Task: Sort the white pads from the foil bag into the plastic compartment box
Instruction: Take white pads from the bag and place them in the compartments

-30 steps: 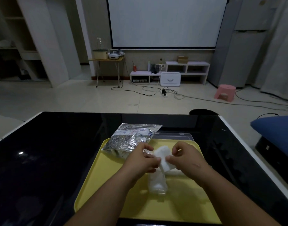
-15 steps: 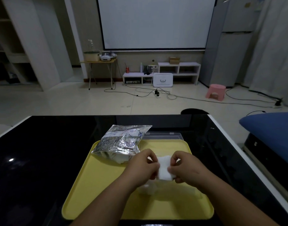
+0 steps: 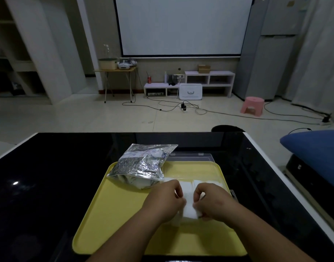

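As left hand (image 3: 162, 202), right hand (image 3: 214, 202) pinch pad (image 3: 189, 207) — bag (image 3: 143, 163) adj., box (image 3: 190, 158) behind.

No text, brand or number can be read anywhere.

Item 1: crumpled silver foil bag (image 3: 143, 163), lying on the yellow plastic tray (image 3: 124, 214). It carries blue line drawings and a pale band of small print across its upper face, all too blurred to read.

Item 2: small red can (image 3: 149, 79), on the low white shelf unit (image 3: 219, 73) at the far wall. Its brand is illegible.

Item 3: white rectangular case (image 3: 190, 91), in front of that shelf unit. The dark curved mark on its front is a shape, not lettering.

Item 4: small yellowish note (image 3: 291, 3), on the upper door of the grey refrigerator (image 3: 270, 63). Any writing on it is too small to tell.
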Motion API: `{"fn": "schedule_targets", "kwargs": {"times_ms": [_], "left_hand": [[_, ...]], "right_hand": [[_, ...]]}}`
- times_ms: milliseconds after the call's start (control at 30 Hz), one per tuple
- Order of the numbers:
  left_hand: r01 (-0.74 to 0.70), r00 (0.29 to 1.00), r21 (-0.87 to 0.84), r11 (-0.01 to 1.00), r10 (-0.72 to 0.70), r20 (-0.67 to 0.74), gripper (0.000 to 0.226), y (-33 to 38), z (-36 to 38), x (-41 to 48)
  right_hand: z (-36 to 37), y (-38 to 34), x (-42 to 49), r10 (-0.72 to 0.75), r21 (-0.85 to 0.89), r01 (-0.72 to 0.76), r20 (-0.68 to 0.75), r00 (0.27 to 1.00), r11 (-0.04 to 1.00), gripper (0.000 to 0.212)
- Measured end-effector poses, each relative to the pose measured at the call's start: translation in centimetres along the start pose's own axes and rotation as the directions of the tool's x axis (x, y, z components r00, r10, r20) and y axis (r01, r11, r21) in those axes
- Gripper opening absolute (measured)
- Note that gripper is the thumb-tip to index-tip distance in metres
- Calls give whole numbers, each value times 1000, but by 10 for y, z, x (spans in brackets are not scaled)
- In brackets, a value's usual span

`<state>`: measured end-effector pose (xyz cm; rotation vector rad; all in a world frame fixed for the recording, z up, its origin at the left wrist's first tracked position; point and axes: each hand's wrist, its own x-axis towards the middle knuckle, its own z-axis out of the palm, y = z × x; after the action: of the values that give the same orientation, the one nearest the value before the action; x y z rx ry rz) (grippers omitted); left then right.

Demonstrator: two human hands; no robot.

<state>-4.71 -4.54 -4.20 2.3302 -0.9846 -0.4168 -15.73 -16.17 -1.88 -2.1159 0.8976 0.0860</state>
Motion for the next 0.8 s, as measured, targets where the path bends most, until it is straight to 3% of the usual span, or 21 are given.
{"fn": "schedule_targets", "kwargs": {"times_ms": [167,333,500,667,800], "left_hand": [[1,1000,155,988,1,-19,12,-1,5,0],[-81,994,289,954,98,-47,13,-1,11,-1],[-84,996,255,963,81,22,24,-2,7,0],[-54,996,285,957,31,83,40,-2,5,1],[-39,996,310,950,14,84,39,-1,6,3]], "right_hand": [[8,3,5,-4,-103,5,7,1000,995,17],[13,3,9,-20,-172,18,-11,1000,985,14],[6,2,11,25,-136,-20,29,999,990,12],[1,6,13,24,-125,-15,74,997,992,47],[7,5,14,18,-204,-5,64,998,979,52]]}}
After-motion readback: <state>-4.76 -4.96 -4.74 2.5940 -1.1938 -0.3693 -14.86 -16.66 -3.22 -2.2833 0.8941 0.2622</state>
